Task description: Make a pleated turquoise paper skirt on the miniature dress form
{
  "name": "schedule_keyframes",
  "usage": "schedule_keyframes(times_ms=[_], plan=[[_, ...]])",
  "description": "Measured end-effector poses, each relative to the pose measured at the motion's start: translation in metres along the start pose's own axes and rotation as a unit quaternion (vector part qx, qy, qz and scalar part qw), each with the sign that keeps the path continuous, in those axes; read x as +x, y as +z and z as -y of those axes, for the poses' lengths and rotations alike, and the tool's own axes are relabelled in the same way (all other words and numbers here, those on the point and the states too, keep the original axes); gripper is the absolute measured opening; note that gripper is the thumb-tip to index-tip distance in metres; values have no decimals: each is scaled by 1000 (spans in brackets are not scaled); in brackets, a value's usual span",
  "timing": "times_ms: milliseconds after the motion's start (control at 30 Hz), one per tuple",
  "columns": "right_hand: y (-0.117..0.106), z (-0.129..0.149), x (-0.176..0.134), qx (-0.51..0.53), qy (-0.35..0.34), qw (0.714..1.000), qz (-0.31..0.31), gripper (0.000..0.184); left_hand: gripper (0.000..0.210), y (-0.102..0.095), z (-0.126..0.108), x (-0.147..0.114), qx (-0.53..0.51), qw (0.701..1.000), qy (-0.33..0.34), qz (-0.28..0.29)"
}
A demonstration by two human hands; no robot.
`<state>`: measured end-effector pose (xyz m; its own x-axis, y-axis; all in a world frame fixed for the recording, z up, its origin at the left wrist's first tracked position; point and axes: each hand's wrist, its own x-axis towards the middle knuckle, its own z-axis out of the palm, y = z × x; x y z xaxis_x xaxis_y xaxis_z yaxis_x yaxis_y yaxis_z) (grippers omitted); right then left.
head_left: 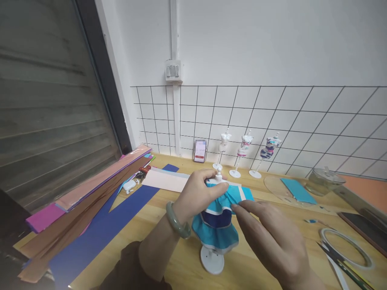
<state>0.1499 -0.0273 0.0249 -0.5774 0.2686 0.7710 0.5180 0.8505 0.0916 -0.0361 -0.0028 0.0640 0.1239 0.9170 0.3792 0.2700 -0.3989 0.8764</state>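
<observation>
A small white dress form [219, 175] stands on a round white base [212, 261], dressed in blue crepe paper. The dress has a pale-edged skirt ruffle [215, 234], a dark blue waist [218, 218] and an upper ruffle around the chest. My left hand [201, 191], a jade-green bangle on its wrist, is closed around the form's shoulders, thumb at the front. With its fingertips, my right hand [270, 235] pinches the light blue paper ruffle [226, 201] at its right side. A loose blue end with a white stripe [244, 193] sticks out behind the fingers.
Three more dress forms [244, 147] stand by the wall beside a phone [200, 151]. Left lie crepe paper sheets [121, 217] and an earbud case [130, 185]. Right are a tape roll [346, 247], scissors [340, 262], a blue paper piece [298, 190] and a lidded glass pot [325, 180].
</observation>
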Motion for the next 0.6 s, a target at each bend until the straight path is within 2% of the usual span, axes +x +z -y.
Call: schedule_keyframes(times_ms=[167, 333, 400, 500, 600], plan=[[4, 4, 4, 29, 15, 999, 11, 30, 13, -1, 2, 0, 0, 1000, 7, -3], [13, 6, 13, -8, -64, 998, -24, 21, 20, -2, 8, 3, -15, 1000, 9, 12], [16, 6, 17, -22, -74, 997, -22, 18, 24, -3, 11, 5, -20, 1000, 9, 20], [15, 6, 19, 4, -52, 999, 1, 16, 32, -4, 15, 7, -21, 999, -1, 31], [7, 3, 17, 84, 8, 996, -23, 15, 35, -6, 16, 8, -28, 998, 5, 59]])
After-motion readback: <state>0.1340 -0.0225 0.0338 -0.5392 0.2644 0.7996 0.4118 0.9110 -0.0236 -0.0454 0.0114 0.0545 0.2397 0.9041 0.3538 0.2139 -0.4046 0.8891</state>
